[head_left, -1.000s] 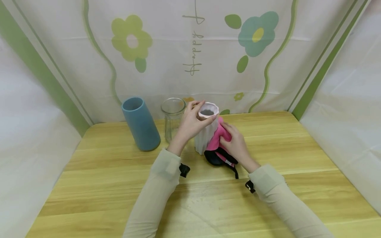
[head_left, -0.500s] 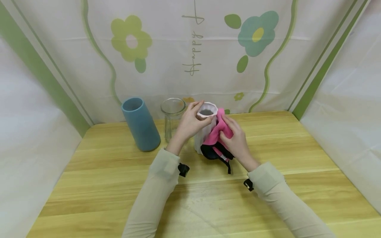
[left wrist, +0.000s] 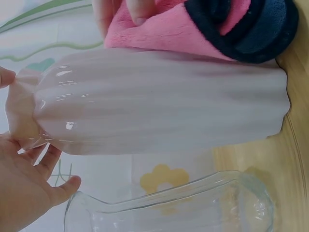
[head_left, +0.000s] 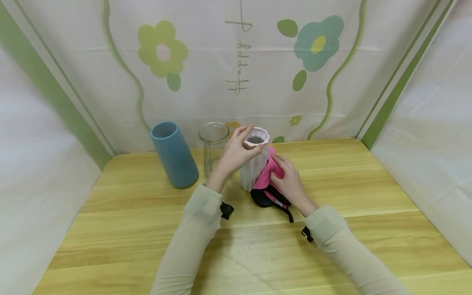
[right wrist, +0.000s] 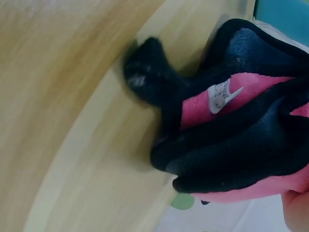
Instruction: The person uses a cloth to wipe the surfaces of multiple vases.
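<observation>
A white fluted vase [head_left: 251,174] with a wavy rim stands upright on the wooden table. My left hand [head_left: 237,150] holds it near the top, thumb and fingers spread around the neck. On the vase's right side, my right hand [head_left: 289,180] grips a pink plush cloth [head_left: 266,175] with black trim and presses it to the wall. In the right wrist view the cloth's black edging [right wrist: 236,145], a hanging strap and a small white label [right wrist: 219,95] show. The left wrist view has the cloth lying along the glossy vase [left wrist: 159,101].
A clear glass vase [head_left: 211,157] stands just left of the white one, close to my left hand. Farther left is a tall blue vase [head_left: 175,157]. A flowered curtain [head_left: 206,98] hangs behind the table [head_left: 121,229].
The pink cloth and my right hand rose along the vase's side half a second ago, and have now slid back down. My left hand has stayed at the neck.
</observation>
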The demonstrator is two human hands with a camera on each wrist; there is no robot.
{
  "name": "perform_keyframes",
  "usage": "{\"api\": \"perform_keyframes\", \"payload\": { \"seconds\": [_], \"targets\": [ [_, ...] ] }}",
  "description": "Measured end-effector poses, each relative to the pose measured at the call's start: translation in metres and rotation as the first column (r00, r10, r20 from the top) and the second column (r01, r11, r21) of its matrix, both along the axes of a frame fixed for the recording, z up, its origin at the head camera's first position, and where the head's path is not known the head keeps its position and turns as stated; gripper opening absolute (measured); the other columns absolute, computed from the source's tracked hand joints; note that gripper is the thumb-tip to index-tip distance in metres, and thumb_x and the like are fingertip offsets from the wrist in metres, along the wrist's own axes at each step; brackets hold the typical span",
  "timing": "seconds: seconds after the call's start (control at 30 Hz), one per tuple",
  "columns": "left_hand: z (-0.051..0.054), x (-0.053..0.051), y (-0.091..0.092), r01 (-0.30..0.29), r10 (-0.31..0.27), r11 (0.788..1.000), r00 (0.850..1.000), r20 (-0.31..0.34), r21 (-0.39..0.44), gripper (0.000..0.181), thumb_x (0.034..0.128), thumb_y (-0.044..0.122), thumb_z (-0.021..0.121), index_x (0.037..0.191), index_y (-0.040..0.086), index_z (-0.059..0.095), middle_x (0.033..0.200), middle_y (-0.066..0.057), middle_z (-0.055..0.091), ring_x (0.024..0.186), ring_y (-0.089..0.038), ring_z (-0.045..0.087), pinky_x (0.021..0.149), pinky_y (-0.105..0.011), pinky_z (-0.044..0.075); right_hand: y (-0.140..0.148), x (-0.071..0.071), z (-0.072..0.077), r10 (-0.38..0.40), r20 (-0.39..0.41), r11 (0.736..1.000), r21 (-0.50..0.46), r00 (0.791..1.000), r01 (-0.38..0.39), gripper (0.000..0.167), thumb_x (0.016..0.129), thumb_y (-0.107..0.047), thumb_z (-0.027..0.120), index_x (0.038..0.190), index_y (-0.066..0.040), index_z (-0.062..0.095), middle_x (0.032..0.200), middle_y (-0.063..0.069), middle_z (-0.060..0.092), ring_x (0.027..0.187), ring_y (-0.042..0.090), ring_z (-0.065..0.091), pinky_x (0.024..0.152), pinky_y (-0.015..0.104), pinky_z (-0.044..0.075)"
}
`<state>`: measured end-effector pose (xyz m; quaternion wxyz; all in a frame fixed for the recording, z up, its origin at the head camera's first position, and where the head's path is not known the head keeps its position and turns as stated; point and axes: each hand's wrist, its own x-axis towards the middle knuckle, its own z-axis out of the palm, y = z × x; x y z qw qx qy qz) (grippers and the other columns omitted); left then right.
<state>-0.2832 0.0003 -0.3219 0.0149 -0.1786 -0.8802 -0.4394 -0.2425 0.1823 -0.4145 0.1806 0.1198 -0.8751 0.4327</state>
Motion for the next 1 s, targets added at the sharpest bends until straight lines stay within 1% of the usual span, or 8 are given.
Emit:
{"api": "perform_keyframes", "payload": {
  "seconds": [0.17,0.33,0.5,0.57,0.67,0.73,0.8,1.0],
  "targets": [
    [-0.001,0.0,0.0,0.001,-0.001,1.0,1.0,-0.002,0.002,0.072,0.0855,0.038,0.064,0.149,0.02,0.035,0.15,0.0,0.035,0.128,-0.027,0.044,0.099,-0.047,0.044,0.0,0.0,-0.003,0.005,0.067,1.0,0.03,0.998,-0.007,0.052,0.085,-0.001,0.062,0.136,0.003,0.05,0.138,0.025,0.05,0.128,0.041,0.047,0.106,0.051,0.04],
    [-0.003,0.0,0.0,0.004,-0.004,1.0,1.0,-0.001,0.013,0.072,0.0862,0.038,0.063,0.149,0.019,0.034,0.151,-0.001,0.033,0.127,-0.028,0.043,0.098,-0.048,0.045,0.001,0.001,-0.007,0.001,0.137,0.995,0.101,0.991,-0.015,0.053,0.086,-0.004,0.062,0.137,0.001,0.049,0.137,0.025,0.05,0.127,0.041,0.048,0.104,0.052,0.041],
    [-0.003,0.0,0.0,-0.003,0.003,1.0,1.0,-0.008,0.011,0.073,0.0862,0.038,0.063,0.15,0.021,0.032,0.152,-0.003,0.032,0.128,-0.032,0.042,0.099,-0.051,0.044,0.001,0.0,-0.011,-0.005,0.154,0.991,0.135,0.988,-0.016,0.053,0.086,-0.005,0.062,0.137,0.001,0.049,0.137,0.026,0.05,0.126,0.043,0.049,0.1,0.053,0.044],
    [-0.003,0.0,0.001,-0.007,0.007,1.0,1.0,-0.014,0.008,0.073,0.0861,0.038,0.063,0.151,0.022,0.032,0.152,-0.004,0.032,0.129,-0.033,0.042,0.099,-0.052,0.044,0.0,0.0,-0.01,-0.002,0.164,0.99,0.137,0.986,-0.021,0.053,0.086,-0.005,0.061,0.138,0.001,0.049,0.138,0.026,0.049,0.126,0.043,0.048,0.1,0.053,0.044],
    [-0.004,0.001,0.002,-0.014,0.015,0.999,1.0,-0.016,0.028,0.074,0.0856,0.036,0.063,0.151,0.022,0.03,0.153,-0.005,0.029,0.13,-0.033,0.042,0.1,-0.051,0.044,0.0,-0.001,-0.009,0.002,0.18,0.99,0.14,0.984,-0.028,0.053,0.087,-0.005,0.061,0.138,0.001,0.048,0.139,0.026,0.048,0.128,0.043,0.046,0.102,0.053,0.043],
    [-0.005,0.001,0.003,-0.018,0.018,0.999,1.0,-0.014,0.049,0.075,0.0853,0.035,0.063,0.151,0.022,0.029,0.154,-0.005,0.027,0.13,-0.033,0.042,0.1,-0.05,0.045,0.0,-0.001,-0.009,0.002,0.183,0.99,0.14,0.983,-0.028,0.053,0.087,-0.005,0.061,0.138,0.001,0.048,0.139,0.026,0.048,0.128,0.042,0.046,0.103,0.052,0.042],
    [-0.006,0.002,0.004,-0.023,0.024,0.997,1.0,-0.011,0.072,0.077,0.085,0.033,0.064,0.152,0.021,0.028,0.155,-0.006,0.025,0.13,-0.033,0.042,0.1,-0.05,0.045,0.0,-0.001,-0.009,0.002,0.169,0.99,0.138,0.986,-0.026,0.053,0.086,-0.004,0.061,0.137,0.002,0.049,0.138,0.026,0.049,0.127,0.043,0.047,0.103,0.053,0.042],
    [-0.008,0.004,0.007,-0.032,0.034,0.996,0.999,-0.017,0.088,0.081,0.0852,0.033,0.064,0.153,0.017,0.023,0.155,-0.01,0.023,0.13,-0.033,0.043,0.102,-0.049,0.044,0.003,0.0,-0.01,0.002,0.124,0.994,0.107,0.992,-0.016,0.052,0.085,-0.002,0.062,0.135,0.003,0.051,0.136,0.027,0.051,0.125,0.042,0.049,0.103,0.052,0.042]
  ]
}}
